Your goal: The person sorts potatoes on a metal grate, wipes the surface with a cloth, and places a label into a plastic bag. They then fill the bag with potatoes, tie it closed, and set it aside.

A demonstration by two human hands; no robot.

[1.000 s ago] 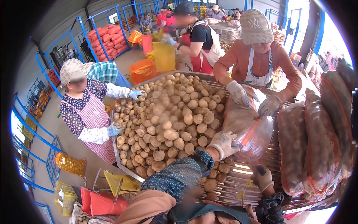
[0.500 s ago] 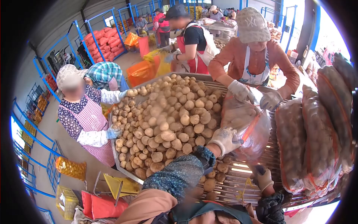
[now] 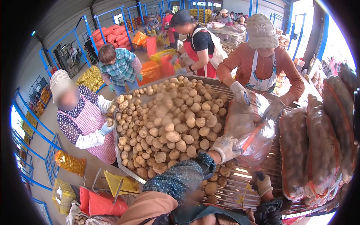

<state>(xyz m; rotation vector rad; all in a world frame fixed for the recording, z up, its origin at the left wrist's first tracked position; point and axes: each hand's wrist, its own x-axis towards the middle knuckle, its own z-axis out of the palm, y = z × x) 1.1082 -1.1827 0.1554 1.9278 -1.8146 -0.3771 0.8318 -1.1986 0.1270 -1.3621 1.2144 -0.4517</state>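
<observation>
My left hand [image 3: 226,148], in a dirty white glove, is closed on the near edge of a clear plastic bag [image 3: 245,120] with an orange-red stripe. Across from me, a co-worker's two gloved hands [image 3: 240,93] hold the bag's far side. My right hand [image 3: 261,183], also gloved, is low over the slatted table [image 3: 240,189], below the bag. Its fingers are curled, and a dark brownish patch shows at them; whether that is a potato or soiled glove I cannot make out. A large heap of potatoes [image 3: 168,127] lies left of the bag.
Filled potato bags [image 3: 294,153] lie along the right side. A co-worker in a pink checked apron [image 3: 95,129] stands at the left edge, holding potatoes. Yellow crate [image 3: 65,193] and red sacks [image 3: 101,202] are on the floor, lower left. Other people work beyond.
The co-worker in the checked shirt has straightened up from bending. The left co-worker's hands have drawn back from the heap with potatoes. My left hand keeps its grip; the view has shifted slightly.
</observation>
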